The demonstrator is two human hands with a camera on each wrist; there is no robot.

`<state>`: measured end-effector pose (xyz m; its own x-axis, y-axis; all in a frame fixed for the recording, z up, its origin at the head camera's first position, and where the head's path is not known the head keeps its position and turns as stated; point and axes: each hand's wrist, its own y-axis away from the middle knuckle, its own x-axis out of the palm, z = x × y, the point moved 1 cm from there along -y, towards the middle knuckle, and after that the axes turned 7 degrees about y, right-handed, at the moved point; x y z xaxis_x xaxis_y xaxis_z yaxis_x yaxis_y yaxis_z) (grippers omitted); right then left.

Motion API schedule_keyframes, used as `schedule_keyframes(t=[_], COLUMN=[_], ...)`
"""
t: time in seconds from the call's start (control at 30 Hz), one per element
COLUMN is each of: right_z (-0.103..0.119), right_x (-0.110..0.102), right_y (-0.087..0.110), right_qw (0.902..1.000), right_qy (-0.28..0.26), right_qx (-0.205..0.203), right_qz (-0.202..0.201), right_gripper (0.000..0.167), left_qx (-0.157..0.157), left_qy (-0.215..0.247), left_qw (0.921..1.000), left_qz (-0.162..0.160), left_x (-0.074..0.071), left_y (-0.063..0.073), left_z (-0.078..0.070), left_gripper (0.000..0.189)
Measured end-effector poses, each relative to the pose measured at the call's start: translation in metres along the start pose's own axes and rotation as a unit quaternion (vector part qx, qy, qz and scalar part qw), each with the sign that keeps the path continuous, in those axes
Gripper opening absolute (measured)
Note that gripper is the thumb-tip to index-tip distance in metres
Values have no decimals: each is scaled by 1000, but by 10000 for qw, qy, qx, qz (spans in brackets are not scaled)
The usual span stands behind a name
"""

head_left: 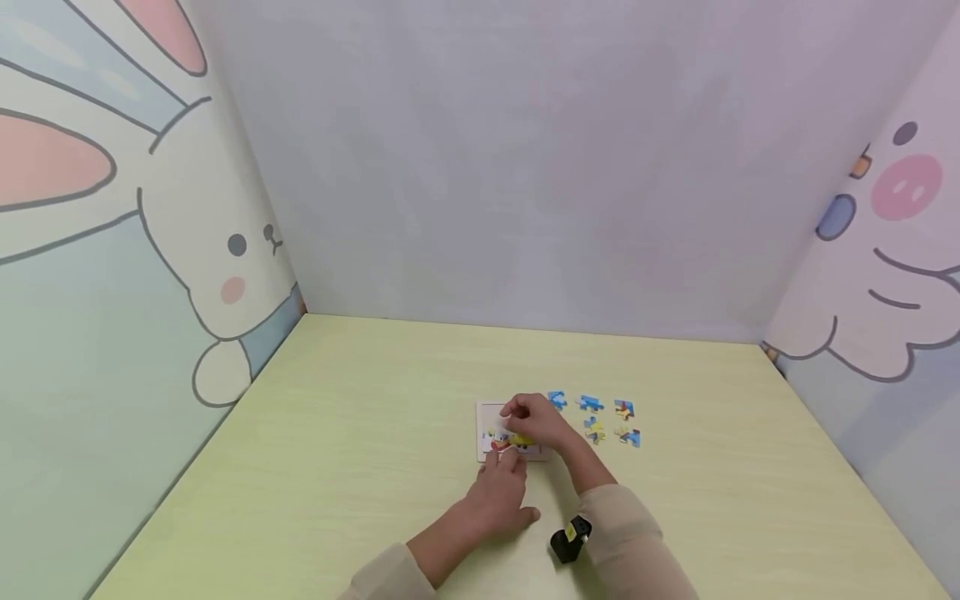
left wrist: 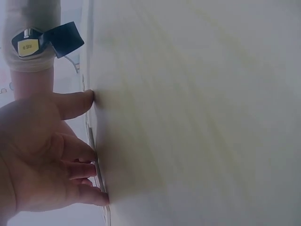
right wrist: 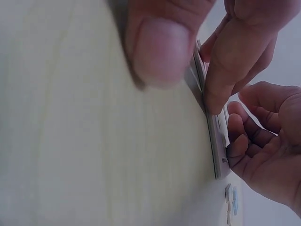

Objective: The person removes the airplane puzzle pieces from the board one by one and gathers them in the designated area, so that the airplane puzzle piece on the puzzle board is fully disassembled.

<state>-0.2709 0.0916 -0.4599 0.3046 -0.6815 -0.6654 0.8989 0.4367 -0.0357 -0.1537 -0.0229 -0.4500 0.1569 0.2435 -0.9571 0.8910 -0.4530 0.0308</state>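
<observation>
A square jigsaw tray (head_left: 487, 410) with a pale rim lies on the table, with colourful puzzle pieces (head_left: 499, 442) in its near part. My left hand (head_left: 500, 497) rests its fingertips on the tray's near edge, fingers extended and thumb spread to the side. In the left wrist view the left hand (left wrist: 42, 160) shows these fingers at the thin edge. Above the tray's right side is my right hand (head_left: 542, 421), thumb and index finger bent towards each other. The right wrist view shows the right hand (right wrist: 273, 141) with curled lower fingers against the tray; whether its fingertips pinch anything is unclear.
Several loose puzzle pieces (head_left: 590, 403) lie right of the tray in two rough rows. A black wrist device (head_left: 572, 540) sits by the right sleeve. The pale yellow table (head_left: 360, 400) is bounded by a plain back wall (head_left: 510, 167) and cartoon-printed side panels (head_left: 217, 208).
</observation>
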Motion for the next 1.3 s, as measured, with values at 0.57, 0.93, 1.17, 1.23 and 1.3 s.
schedule_keyframes(t=[0.57,0.93,1.17,1.23,1.3], right_z=[7,3,1,2,3], right_x=[1,9,6,5,5], right_y=[-3,-5,-7,-9,-11], right_qw=[9999,9990,9974,9964,9956], right_qy=[105,289,-226,-227,-94], right_qx=[55,6,140,102,86], right_qz=[74,327,671,813,927], right_gripper=[5,5,6,6,6], left_qx=[-272,-151,-444,-524,-570], left_qy=[-693,-797,-654,-655,-650], left_qw=[9972,9965,9969,9964,9961], left_qz=[-79,-203,58,119,161], left_x=[-7,-1,1,0,0], left_y=[-1,-1,1,1,1], left_z=[-2,-2,-6,-7,-8], left_gripper=[73,73,72,72,72])
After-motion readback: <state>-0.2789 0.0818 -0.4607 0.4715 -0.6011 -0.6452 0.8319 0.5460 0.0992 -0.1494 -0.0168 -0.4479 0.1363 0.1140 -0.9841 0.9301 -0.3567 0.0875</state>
